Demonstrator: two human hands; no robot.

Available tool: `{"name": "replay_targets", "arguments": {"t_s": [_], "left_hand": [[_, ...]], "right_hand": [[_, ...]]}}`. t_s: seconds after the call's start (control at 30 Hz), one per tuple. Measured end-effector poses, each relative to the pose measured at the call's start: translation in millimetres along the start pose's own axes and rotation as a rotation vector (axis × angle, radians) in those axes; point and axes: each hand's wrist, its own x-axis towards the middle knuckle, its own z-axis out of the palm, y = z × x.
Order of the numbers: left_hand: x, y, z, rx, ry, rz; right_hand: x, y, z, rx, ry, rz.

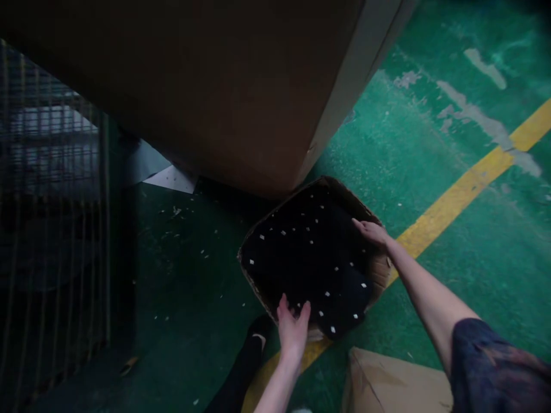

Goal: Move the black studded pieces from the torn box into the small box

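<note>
An open cardboard box (pixel 381 272) stands on the floor, holding dark cloth (pixel 301 258) dotted with small white patches. Part of the cloth hangs over the near right corner of the box. My left hand (pixel 293 330) is at the near side, palm over the edge, with thumb and fingers apart at the cloth. On the right, my right hand (pixel 372 232) reaches inside over the rim, its visible fingers stretched out against the cloth. Its lower fingers are partly hidden in shadow.
A very large carton (pixel 224 97) towers just behind the box. To the left is a wire mesh cage (pixel 55 229). Another closed carton (pixel 396 381) sits near me at the lower right. A yellow line (pixel 465 178) crosses the green floor (pixel 430 126), which has scattered scraps.
</note>
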Motion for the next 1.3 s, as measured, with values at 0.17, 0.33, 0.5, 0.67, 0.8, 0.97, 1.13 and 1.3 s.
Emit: {"name": "replay_targets", "arguments": {"t_s": [0.17,0.33,0.5,0.67,0.8,0.97,1.13,1.3], "left_hand": [[13.6,6.3,-6.4,-0.099,0.066,0.0],[45.0,34.2,0.9,-0.175,0.083,0.173],[55.1,49.4,-2.6,-0.197,0.105,0.098],[45.8,56.8,-17.8,-0.296,0.096,-0.017],[57.0,46.1,-17.0,-0.272,0.153,0.106],[75.8,23.2,-4.7,-0.204,0.199,0.096],[67.0,15.1,-1.1,-0.165,0.17,0.013],[40.5,32.1,-1.3,-0.082,0.17,-0.074]], "right_hand": [[-0.8,22.1,23.2,-0.048,0.016,0.034],[-25.7,17.8,58.0,-0.045,0.107,-0.023],[-73.8,0.5,80.3,0.101,0.21,-0.241],[-156.1,-44.1,138.3,0.158,0.242,-0.21],[-204.1,-53.6,160.1,0.206,0.211,-0.326],[-240.2,11.2,152.3,0.451,0.54,0.052],[-266.0,51.6,190.1,1.078,0.631,0.745],[-259.4,-18.0,214.9,1.036,0.56,0.601]]}}
